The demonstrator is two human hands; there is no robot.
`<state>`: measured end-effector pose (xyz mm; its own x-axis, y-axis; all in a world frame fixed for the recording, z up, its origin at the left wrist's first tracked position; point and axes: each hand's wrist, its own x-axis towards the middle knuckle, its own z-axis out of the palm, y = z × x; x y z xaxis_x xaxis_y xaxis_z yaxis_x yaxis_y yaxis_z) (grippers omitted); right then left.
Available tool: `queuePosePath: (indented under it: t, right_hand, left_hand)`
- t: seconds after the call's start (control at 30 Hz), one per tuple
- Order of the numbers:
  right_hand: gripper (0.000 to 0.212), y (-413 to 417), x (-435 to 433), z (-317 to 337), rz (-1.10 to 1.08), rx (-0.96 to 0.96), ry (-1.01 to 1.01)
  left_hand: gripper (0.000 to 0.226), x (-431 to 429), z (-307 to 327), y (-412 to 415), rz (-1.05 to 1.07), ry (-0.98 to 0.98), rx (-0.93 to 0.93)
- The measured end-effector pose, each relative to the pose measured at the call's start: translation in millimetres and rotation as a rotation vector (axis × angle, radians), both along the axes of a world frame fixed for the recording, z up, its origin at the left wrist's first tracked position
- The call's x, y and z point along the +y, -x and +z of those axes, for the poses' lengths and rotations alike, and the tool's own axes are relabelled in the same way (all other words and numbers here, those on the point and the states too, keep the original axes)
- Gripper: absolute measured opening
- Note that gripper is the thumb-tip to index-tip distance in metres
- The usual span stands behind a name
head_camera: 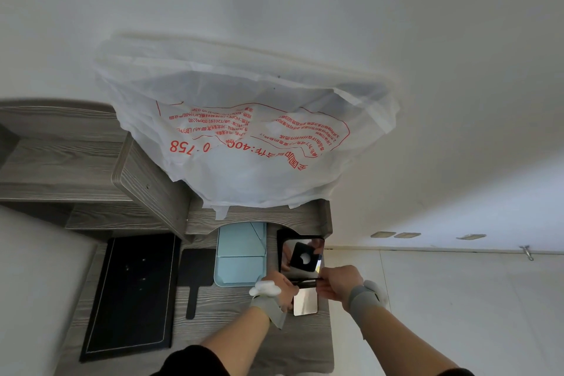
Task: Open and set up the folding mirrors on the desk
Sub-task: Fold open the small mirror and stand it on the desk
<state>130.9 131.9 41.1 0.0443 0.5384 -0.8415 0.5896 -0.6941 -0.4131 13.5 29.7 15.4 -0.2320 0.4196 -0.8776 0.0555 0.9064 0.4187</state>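
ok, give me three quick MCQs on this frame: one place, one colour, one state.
1. Where does the blue case lie from the black mirror?
A. to its left
B. to its right
C. on top of it

2. What colour is the print on the bag?
A. green
B. red
C. black

3. What state is the black mirror in?
A. folded shut
B. open, hands on it
C. inside the bag

Answers:
1 A: the blue case lies to the left of the black mirror.
2 B: the lettering on the bag is red.
3 B: its two panels are spread, and the left hand and right hand hold it near the hinge.
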Motion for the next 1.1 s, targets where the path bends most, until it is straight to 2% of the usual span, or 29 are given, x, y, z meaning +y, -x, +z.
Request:
queuePosePath:
  t: [0.07, 0.33, 0.43, 0.53, 0.63, 0.67, 0.9, 1.03, 1.1]
  right_hand:
    - [0.013, -0.1, 0.3, -0.8, -0.006, -0.002, 0.005]
    - [0.019, 5.6, 2.8, -5.2, -0.03, 0.033, 0.048]
    - [0.003, 3.6, 2.7, -9.8, 0.026, 0.031, 0.009]
    - [0.005, 4.7, 1.3, -15.1, 0.047, 0.049, 0.015]
    - [0.002, 8.1, -1.8, -17.2, 0.046, 0.045, 0.001]
    - [0.003, 8.4, -2.0, -17.4, 0.04, 0.042, -0.006]
    - [0.018, 12.2, -4.9, -13.3, 0.003, 0.044, -0.03]
    - [0.012, 9.3, -3.8, -13.8, 0.09, 0.017, -0.025]
    - [0.012, 8.2, -4.0, -12.4, 0.049, 0.03, 0.004]
  left_hand:
    - [0.031, -0.1, -3.7, -2.1, 0.028, 0.021, -0.053]
    - [0.039, -1.4, 0.9, -6.1, 0.007, 0.017, 0.047]
    - [0.036, -4.3, 5.8, -7.6, -0.089, 0.025, 0.057]
    - [0.035, -8.0, 9.0, -14.3, -0.196, 0.007, -0.002]
    - [0.052, -7.2, 7.8, -17.5, -0.38, 0.002, -0.076]
    - [0.05, -5.5, 7.9, -17.2, -0.419, 0.006, -0.076]
    - [0.042, -6.7, -0.5, -16.7, -0.515, -0.026, -0.019]
    - [0.046, -9.3, -5.3, -17.7, -0.565, -0.05, 0.001]
    - [0.046, -7.8, -7.5, -16.9, -0.564, -0.058, 0.004]
